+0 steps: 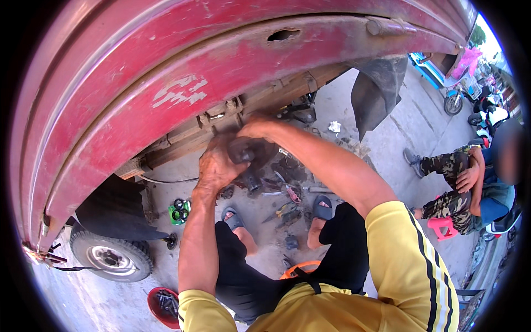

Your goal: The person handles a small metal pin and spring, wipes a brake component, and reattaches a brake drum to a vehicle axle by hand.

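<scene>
Under the truck's red side, my left hand (217, 164) is wrapped round the near left of a dark, round, greasy metal part (257, 150), thumb across its front. My right hand (258, 128) curls over the far side of the same part; its fingertips are smeared and partly hidden. Motion blurs the part, so its exact kind does not show. Just beyond both hands runs the truck's rusty frame rail (193, 128), with brackets and bolts. Below them on the oil-stained ground lie pliers (287, 209), a red-handled tool (292, 193) and other dark pieces.
The truck's red side panel (238, 83) arches low overhead. Black rubber flaps hang left and right (379, 91). A wheel (110, 259), a green container (178, 212) and a red bowl of metal parts (160, 310) are at left. A person (475, 182) sits at right near a pink stool (442, 227).
</scene>
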Demonstrator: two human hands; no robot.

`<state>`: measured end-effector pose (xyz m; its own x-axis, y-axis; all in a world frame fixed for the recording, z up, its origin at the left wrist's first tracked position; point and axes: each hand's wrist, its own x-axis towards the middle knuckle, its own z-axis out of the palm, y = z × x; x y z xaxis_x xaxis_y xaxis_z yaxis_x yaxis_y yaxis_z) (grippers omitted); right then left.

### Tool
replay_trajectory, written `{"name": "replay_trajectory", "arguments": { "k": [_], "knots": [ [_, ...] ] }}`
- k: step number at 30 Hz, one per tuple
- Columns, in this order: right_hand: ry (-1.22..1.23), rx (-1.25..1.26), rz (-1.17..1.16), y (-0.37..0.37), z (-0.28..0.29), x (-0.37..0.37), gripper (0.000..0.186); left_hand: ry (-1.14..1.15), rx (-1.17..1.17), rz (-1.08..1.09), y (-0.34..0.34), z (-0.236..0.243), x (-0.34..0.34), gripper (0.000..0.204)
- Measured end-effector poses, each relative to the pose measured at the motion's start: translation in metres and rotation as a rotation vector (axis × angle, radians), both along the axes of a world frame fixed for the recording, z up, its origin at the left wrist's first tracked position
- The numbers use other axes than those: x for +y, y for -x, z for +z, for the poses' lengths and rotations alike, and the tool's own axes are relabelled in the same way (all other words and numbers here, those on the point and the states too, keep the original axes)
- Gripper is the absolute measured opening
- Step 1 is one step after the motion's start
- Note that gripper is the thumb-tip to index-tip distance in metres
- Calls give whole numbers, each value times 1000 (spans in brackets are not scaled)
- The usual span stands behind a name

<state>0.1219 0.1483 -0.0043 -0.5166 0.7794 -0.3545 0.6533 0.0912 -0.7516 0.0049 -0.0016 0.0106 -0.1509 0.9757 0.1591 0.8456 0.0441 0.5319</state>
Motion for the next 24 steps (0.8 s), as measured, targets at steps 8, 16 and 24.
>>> {"name": "replay_trajectory", "arguments": {
  "k": [8,16,24],
  "knots": [
    [16,-65,32,6,-7,14,44,24,-78,53,0,-1,0,80],
    [219,49,26,0,-5,15,36,49,-114,69,-5,4,1,80],
    [97,-52,46,5,-13,14,33,6,-108,62,0,3,-1,80]
  ]
}}
